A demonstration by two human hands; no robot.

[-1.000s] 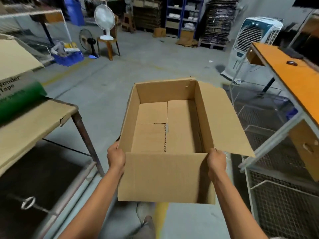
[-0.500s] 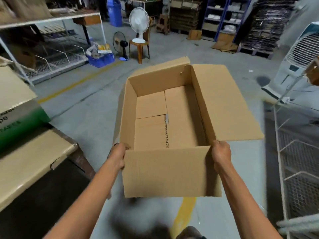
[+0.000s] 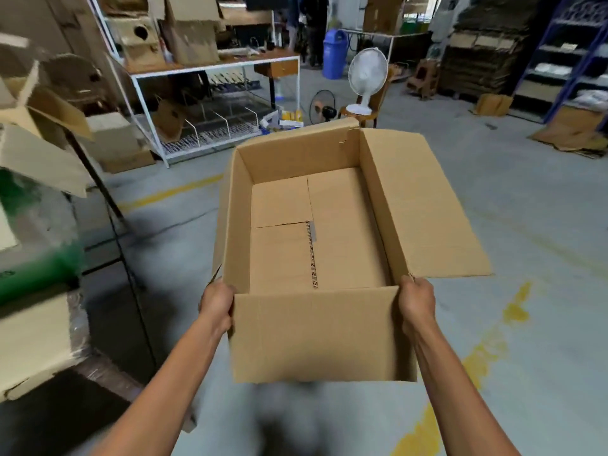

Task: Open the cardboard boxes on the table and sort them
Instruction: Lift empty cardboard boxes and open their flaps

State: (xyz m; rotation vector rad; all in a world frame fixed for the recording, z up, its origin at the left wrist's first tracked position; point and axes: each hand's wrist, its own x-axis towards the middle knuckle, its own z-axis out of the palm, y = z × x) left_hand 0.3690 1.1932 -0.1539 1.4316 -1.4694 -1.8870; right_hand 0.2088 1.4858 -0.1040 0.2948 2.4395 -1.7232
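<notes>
An open, empty brown cardboard box (image 3: 316, 337) is carried in front of me above the concrete floor, its top flaps folded outward and its bottom flaps closed inside. My left hand (image 3: 217, 304) grips the near left corner of the box. My right hand (image 3: 416, 302) grips the near right corner. The wide right flap (image 3: 424, 209) sticks out level to the right. The fingers of both hands are hidden behind the box walls.
A table (image 3: 36, 340) with stacked cardboard and a green-printed carton stands at the left. A white wire shelf rack (image 3: 210, 126) with boxes is behind it. Two fans (image 3: 365, 77) and a blue bin (image 3: 335, 54) stand farther back. Blue shelving (image 3: 566, 60) and flat cardboard are at the right.
My view has swung left while I carry the box: the orange table and air cooler at the right have left the frame, and the wire rack has come in. Both hands keep their grip.
</notes>
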